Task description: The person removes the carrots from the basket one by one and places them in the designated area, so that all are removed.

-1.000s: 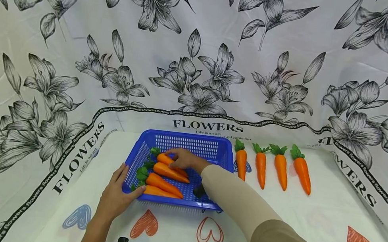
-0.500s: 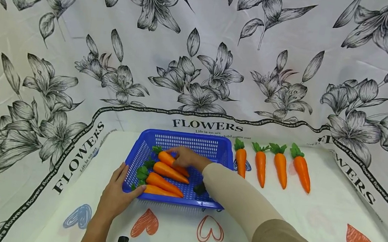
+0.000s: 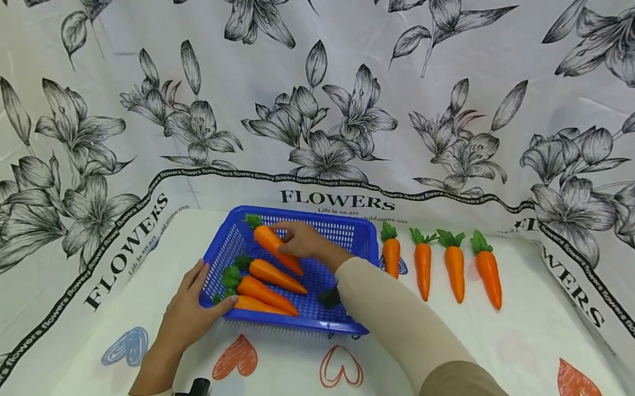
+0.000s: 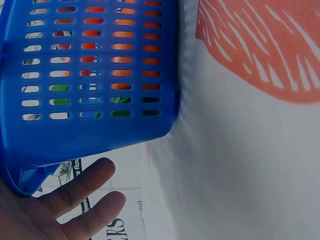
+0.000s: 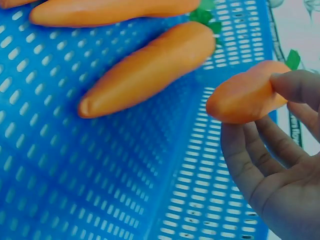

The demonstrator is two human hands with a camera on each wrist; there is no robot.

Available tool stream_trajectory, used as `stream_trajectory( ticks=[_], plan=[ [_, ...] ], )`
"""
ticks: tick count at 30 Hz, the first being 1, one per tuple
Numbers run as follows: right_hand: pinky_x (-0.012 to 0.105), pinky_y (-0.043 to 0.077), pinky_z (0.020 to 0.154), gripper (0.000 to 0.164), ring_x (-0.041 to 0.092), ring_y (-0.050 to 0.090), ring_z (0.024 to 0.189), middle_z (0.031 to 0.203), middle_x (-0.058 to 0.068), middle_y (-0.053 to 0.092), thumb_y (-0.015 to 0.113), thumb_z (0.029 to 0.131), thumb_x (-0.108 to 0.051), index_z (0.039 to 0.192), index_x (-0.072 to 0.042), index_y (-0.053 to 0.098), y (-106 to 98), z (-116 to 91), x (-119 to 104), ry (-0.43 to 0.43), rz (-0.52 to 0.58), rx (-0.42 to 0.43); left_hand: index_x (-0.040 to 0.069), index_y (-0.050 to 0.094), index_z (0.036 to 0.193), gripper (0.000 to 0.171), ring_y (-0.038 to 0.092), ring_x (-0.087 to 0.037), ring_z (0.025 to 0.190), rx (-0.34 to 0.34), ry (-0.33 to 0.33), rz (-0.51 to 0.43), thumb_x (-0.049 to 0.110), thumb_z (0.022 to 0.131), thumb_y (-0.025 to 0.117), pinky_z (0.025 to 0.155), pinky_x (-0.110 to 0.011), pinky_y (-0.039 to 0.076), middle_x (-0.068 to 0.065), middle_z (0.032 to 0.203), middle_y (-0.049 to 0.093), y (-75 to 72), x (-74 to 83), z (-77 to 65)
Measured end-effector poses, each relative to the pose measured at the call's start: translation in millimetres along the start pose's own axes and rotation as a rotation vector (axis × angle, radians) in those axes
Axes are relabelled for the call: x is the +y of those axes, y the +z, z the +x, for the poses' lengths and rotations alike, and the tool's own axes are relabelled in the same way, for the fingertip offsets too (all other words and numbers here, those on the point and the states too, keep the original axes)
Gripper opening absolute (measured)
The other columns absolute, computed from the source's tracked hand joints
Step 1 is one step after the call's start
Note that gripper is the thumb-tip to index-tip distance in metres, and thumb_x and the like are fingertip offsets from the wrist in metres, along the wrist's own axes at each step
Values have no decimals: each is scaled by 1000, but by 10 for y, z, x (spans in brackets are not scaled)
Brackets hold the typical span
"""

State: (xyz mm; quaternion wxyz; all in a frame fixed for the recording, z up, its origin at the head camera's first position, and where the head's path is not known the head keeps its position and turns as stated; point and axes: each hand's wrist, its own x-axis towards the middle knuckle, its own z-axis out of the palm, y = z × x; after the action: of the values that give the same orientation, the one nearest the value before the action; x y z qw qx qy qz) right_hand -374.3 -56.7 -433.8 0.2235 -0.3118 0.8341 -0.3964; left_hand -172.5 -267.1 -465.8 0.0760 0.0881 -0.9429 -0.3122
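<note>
My right hand pinches an orange carrot with a green leafy top, thumb on one side and fingers on the other. In the right wrist view this carrot is raised above the basket floor, tip toward the camera. Below it, several more carrots lie side by side in the blue plastic basket, leaves to the left. My left hand rests on the basket's front left corner, thumb at the front rim. In the left wrist view, two straight fingers extend past the perforated basket wall.
To the right of the basket, several carrots lie in a row on the white cloth printed with hearts. A flower-patterned curtain rises behind and at both sides.
My right hand has lifted the rearmost carrot from beside the others and moved it up toward the basket's back left. The left hand stays at the corner.
</note>
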Motion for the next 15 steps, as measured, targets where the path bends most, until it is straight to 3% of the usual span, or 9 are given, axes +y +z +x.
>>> stream_trajectory(
  ticks=[15],
  plan=[
    [36, 58, 66, 58, 23, 65, 91, 110, 11, 63, 67, 88, -7, 141, -23, 51, -263, -339, -262, -77, 259, 98, 6, 17, 154, 103, 25, -49, 134, 0, 5, 5, 63, 83, 63, 103, -67, 24, -15, 159, 10, -6, 8, -13]
  ],
)
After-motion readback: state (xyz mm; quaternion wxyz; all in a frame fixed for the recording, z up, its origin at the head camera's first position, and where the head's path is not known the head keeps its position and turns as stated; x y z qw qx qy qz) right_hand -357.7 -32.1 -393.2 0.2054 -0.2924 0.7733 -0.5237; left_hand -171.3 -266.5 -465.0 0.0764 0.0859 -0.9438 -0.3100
